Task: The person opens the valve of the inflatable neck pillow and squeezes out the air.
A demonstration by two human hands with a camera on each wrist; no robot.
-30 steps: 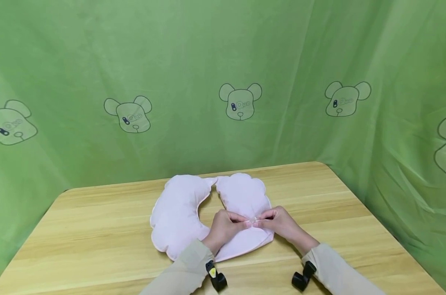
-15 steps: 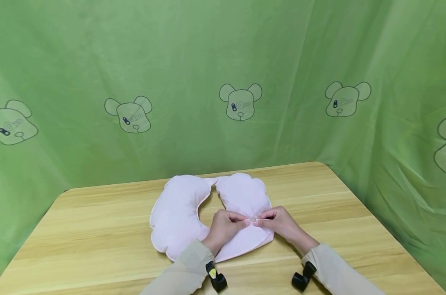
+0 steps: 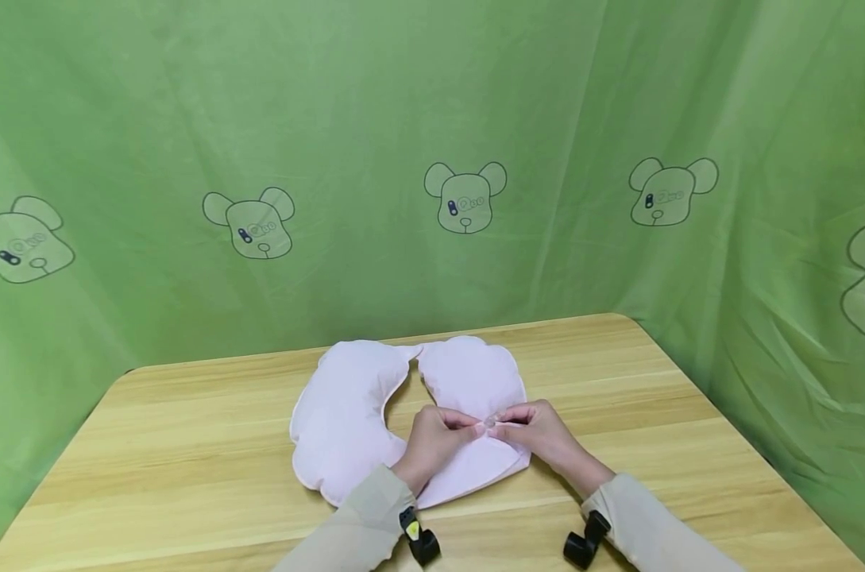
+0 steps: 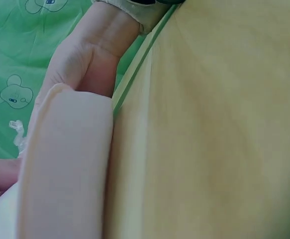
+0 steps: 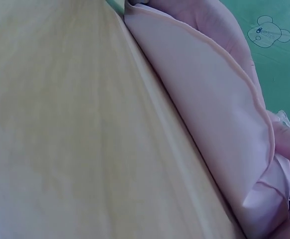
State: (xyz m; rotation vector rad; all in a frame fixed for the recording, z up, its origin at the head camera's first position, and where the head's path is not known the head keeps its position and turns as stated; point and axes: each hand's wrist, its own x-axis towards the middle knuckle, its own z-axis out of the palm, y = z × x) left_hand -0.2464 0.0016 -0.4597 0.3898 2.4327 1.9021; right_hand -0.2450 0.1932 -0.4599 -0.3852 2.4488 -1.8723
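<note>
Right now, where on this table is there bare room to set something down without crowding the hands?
The wooden table is bare left of the pink neck pillow, out to its left edge, and bare again right of the pillow toward the right corner by the green curtain. A narrow strip runs behind the pillow. It is crowded at front centre, where the left hand and right hand pinch a small clear valve.

Both forearms come in from the near edge and converge toward the middle, each in a beige sleeve with a black camera mount at the wrist. The left hand (image 3: pixel 434 439) lies knuckles up, fingers curled, thumb and forefinger pinched at their tips. The right hand (image 3: pixel 539 433) mirrors it, fingers curled inward, its grip pinching opposite. The fingertips of the two hands meet, almost touching.
</note>
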